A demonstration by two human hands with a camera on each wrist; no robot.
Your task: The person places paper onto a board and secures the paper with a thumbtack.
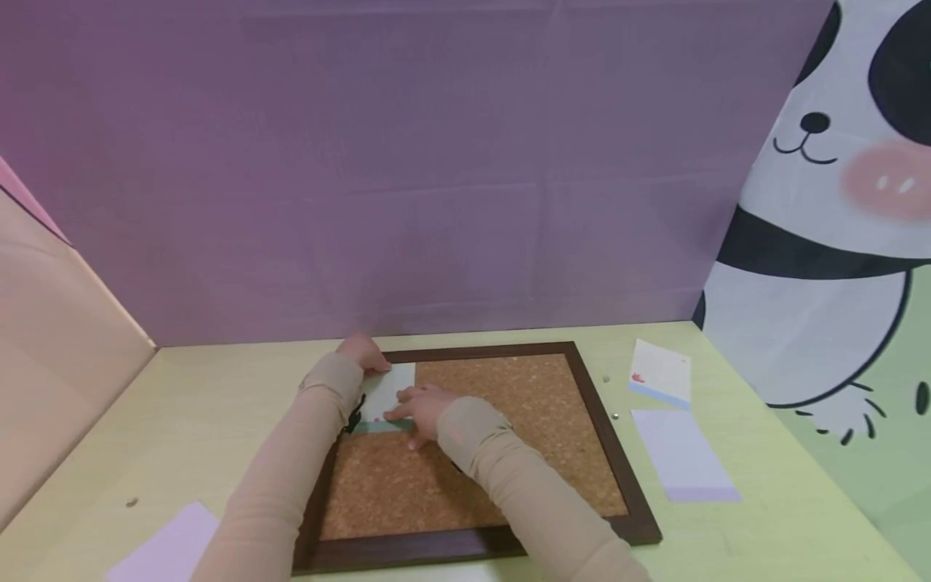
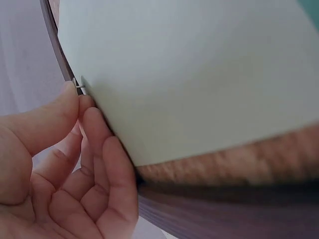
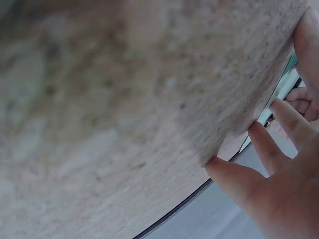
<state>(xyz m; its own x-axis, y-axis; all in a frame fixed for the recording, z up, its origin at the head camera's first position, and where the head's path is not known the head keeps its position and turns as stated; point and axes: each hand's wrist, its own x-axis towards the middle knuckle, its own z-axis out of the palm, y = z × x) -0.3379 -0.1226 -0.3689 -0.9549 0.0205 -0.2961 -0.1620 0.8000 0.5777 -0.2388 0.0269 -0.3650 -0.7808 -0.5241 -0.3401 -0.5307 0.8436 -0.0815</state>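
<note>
Here, pin in left hand at green-banded sheet

Three cams, quick rundown

Head cam's farthest back, facing forward and down, corkboard at 6 o'clock. Wrist cams are super close, right one low over it. Both wrist views share the left hand: 8 o'clock in left, 3 in right.
</note>
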